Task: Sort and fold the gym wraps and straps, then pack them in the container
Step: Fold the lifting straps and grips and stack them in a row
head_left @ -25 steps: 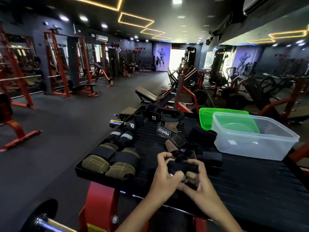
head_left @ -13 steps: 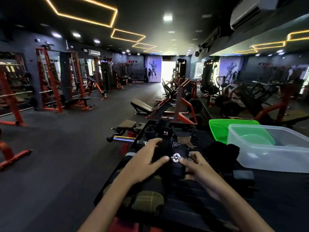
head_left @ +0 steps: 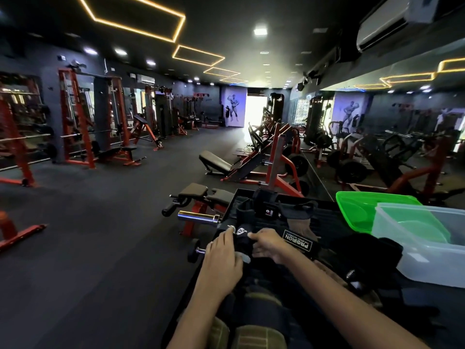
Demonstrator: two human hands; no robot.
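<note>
Both my hands hold one black wrist wrap [head_left: 241, 237] with a white logo, at the left edge of the black platform [head_left: 324, 217]. My left hand [head_left: 222, 255] grips its left side, fingers curled over it. My right hand [head_left: 268, 244] pinches its right side. A black strap with a PROIRON label [head_left: 298, 242] lies just right of my right hand. More black straps [head_left: 269, 210] sit at the platform's far end. Rolled olive-green wraps [head_left: 259, 336] lie under my forearms. The clear plastic container [head_left: 425, 244] stands at the right, its green lid [head_left: 362, 210] behind it.
A dark glove or wrap pile [head_left: 362, 255] lies between my right arm and the container. A chrome bar end [head_left: 198, 217] and a small dumbbell [head_left: 196, 252] stick out left of the platform. Red gym machines and benches [head_left: 254, 167] stand beyond on the dark floor.
My view has tilted up and both hands have moved farther out along the left side of the platform, carrying the logo wrap. The olive wraps now lie under my forearms.
</note>
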